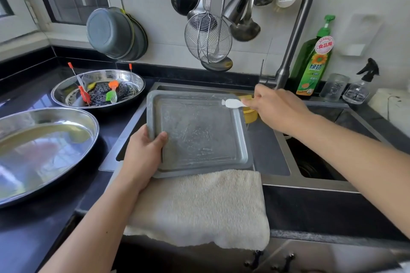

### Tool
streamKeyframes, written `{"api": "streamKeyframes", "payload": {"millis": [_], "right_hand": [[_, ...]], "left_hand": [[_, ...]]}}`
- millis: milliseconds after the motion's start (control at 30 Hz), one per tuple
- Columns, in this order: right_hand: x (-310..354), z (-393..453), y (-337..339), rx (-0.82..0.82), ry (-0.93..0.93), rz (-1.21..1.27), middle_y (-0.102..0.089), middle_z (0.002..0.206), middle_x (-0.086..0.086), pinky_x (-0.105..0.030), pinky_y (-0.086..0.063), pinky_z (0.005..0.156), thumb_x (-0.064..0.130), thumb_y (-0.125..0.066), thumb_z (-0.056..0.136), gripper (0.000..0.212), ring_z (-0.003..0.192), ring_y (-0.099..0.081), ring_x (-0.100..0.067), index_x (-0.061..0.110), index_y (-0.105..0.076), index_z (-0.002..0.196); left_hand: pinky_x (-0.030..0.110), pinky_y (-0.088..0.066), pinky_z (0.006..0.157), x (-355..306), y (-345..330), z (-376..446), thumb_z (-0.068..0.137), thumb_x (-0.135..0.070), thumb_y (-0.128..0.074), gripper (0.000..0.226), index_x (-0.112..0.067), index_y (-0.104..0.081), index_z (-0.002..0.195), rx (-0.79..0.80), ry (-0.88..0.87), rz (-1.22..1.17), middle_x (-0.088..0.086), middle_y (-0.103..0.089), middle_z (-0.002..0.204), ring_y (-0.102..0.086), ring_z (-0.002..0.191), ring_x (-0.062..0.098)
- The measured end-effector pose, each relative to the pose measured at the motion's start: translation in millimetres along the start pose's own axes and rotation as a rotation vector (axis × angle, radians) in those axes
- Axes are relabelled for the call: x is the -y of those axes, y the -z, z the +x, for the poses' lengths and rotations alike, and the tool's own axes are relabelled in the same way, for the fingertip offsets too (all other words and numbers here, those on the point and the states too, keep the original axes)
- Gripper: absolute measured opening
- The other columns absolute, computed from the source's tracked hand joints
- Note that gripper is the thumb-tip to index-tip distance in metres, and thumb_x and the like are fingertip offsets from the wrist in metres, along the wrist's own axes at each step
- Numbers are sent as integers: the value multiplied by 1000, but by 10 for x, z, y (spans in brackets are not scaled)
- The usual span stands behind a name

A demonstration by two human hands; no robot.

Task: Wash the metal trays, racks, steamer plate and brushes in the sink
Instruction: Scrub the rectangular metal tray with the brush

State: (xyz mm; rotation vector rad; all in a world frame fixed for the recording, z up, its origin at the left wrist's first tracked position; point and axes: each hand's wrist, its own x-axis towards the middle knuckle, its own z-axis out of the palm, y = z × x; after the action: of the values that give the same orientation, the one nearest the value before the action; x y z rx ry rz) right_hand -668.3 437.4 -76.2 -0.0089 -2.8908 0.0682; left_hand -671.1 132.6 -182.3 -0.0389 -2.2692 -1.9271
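A grey rectangular metal tray [199, 133] lies over the left basin of the sink [273, 157]. My left hand [144, 153] grips the tray's near left corner, thumb inside the rim. My right hand [275, 106] holds a small white brush handle [233, 103] over the tray's far right corner. To the left, a round steel pan [66, 93] holds a perforated steamer plate [99, 93], orange and green silicone brushes [112, 93] and red-tipped wire racks. A second, larger round steel tray [44, 150] sits on the counter at near left.
A cream towel [199, 208] hangs over the sink's front edge under the tray. A yellow bowl [250, 115] sits in the basin behind the tray. The tap [295, 35] arches overhead; a detergent bottle [315, 60], a glass jar and a spray bottle stand at the right. Ladles and a wire skimmer hang on the wall.
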Motion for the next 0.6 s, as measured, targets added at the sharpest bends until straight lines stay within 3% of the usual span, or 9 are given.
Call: {"api": "streamKeyframes", "payload": {"millis": [100,167,233,300,400,500,600], "right_hand": [[-40,-432,-111,29,40,66,-51,67,3,-33,-35,47,55,-37,106,36,52,-47,-17,29,-41,81],[-58,-827,-284,158,73,40,-49,73,6,-36,-42,50,56,-28,106,32,57,-51,-17,35,-42,86],[-115,-1077,-418,243,108,74,-52,82,6,-42,-47,59,73,-16,94,58,69,-57,-18,35,-61,95],[-214,-1069,-494,235,106,119,-51,86,7,-40,-47,61,73,-26,89,62,71,-56,-13,37,-72,112],[-138,-953,-477,175,49,58,-47,88,7,-35,-42,58,45,-47,104,33,70,-51,-13,47,-61,133],[116,-1038,-520,154,-81,14,-41,87,5,-34,-42,57,20,-51,104,40,71,-51,-17,42,-59,137],[472,-1181,-547,191,-112,15,-35,85,5,-28,-27,50,2,-49,97,49,73,-47,-19,32,-60,135]], "left_hand": [[18,-51,63,-33,-17,-16,101,-16,-63,13,-27,-66,93,-3,-8,12,-7,-74,87,-69,72,-4],[25,-53,68,-37,-14,-9,101,-17,-64,14,-29,-66,94,-4,4,2,-9,-75,89,-71,75,-1],[28,-52,69,-43,-15,-5,101,-18,-64,13,-30,-66,95,-5,11,9,-10,-75,91,-71,79,2],[30,-53,71,-47,-17,-5,101,-19,-64,12,-30,-66,95,-5,17,27,-10,-75,93,-71,84,7],[36,-57,79,-62,-27,-33,101,-19,-62,18,-36,-66,97,-8,22,8,-10,-75,97,-72,91,10],[42,-59,86,-58,-33,-47,102,-19,-61,19,-38,-65,97,-23,39,-1,-9,-75,100,-72,94,13],[48,-59,90,-48,-42,-21,101,-20,-61,16,-36,-65,99,-36,62,-14,-7,-75,102,-72,96,17]]}}
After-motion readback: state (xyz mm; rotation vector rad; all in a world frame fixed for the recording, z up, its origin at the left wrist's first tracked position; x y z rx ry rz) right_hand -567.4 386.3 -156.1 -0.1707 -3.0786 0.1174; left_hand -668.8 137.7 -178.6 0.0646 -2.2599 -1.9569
